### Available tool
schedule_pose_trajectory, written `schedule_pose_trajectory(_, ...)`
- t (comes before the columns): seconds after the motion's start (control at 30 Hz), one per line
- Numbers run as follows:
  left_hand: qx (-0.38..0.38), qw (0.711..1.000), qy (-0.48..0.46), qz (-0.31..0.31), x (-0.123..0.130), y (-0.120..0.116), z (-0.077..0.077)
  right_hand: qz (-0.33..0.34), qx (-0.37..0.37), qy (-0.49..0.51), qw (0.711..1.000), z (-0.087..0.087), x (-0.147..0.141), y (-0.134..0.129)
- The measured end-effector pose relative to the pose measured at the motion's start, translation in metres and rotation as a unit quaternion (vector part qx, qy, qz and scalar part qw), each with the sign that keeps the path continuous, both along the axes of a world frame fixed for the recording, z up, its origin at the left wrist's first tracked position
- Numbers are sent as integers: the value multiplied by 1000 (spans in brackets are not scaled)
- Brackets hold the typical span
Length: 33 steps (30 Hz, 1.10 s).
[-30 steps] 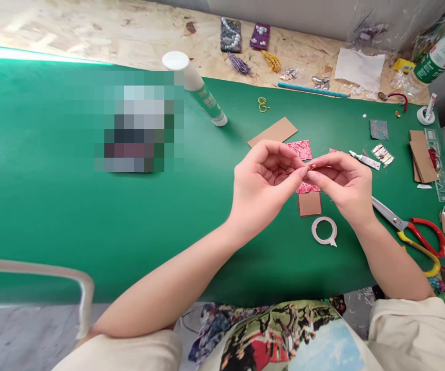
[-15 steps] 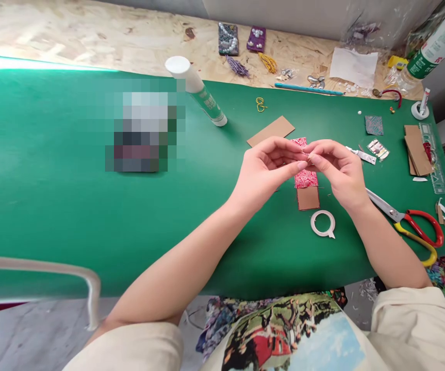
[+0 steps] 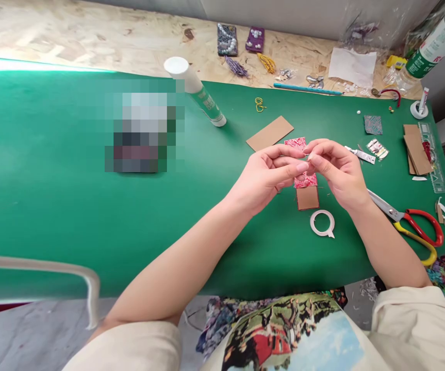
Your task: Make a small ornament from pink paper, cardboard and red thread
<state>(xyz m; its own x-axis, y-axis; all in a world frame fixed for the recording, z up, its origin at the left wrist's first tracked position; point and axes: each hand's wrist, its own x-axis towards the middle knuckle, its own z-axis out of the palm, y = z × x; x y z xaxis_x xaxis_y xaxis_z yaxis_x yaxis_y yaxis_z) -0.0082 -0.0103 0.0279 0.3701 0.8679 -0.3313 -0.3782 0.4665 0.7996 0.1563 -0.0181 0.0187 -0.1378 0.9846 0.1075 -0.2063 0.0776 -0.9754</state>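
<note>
Red-and-white cloth (image 3: 306, 181) lies on green table (image 3: 168, 232), below both hands, partly hidden. Right hand (image 3: 338, 170): thumb and index pressed together just over cloth, item there too small to tell. Left hand (image 3: 270, 172): fingers bent, thumb out towards right fingertips; can't tell if it pinches anything. Cardboard square (image 3: 308, 198) at cloth's near end, tape roll (image 3: 312, 224) just nearer the person. Cardboard strip (image 3: 270, 133) left of cloth, farther back; glue tube (image 3: 207, 103) beyond that. Scissors (image 3: 395, 213) right of cloth, handles pointing away from it.
</note>
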Motion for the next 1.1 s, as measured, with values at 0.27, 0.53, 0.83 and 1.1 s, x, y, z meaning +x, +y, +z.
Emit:
schedule_pose_trajectory(0.27, 67, 995, 45, 53, 3, -2, -4, 13, -37, 32, 999, 3, 2, -1)
schedule_pose_trajectory(0.53, 193, 962, 162, 107, 5, -14, 1, -3, -77, 46, 996, 4, 3, -3)
schedule_pose_trajectory(0.83, 240, 945, 185, 125, 6, -19, 0, 3, -88, 21, 996, 10, 5, -3)
schedule_pose_trajectory(1.1, 288, 926, 196, 149, 7, -22, -1, 8, -87, 44, 995, 11, 5, -4)
